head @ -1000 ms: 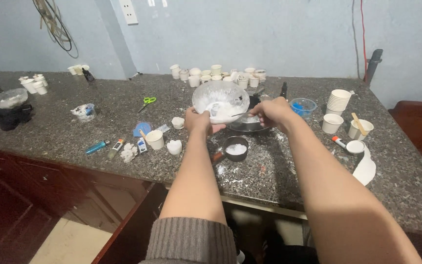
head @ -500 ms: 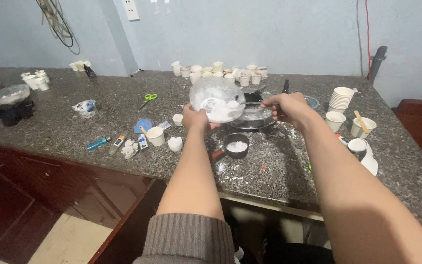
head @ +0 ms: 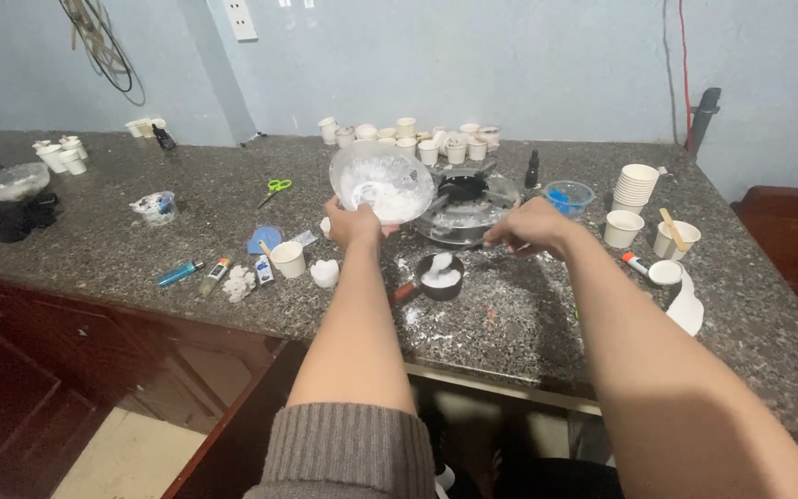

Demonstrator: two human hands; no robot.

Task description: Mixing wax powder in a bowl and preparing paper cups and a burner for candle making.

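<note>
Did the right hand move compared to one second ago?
Yes. The right hand came down and toward the person, from over the metal pan to near the small dark pot.

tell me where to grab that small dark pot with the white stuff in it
Grip the small dark pot by its handle, which sticks out toward the near left. Come in from that side, level, since it is heaped with white powder and the right hand hovers just above its far right.
</note>
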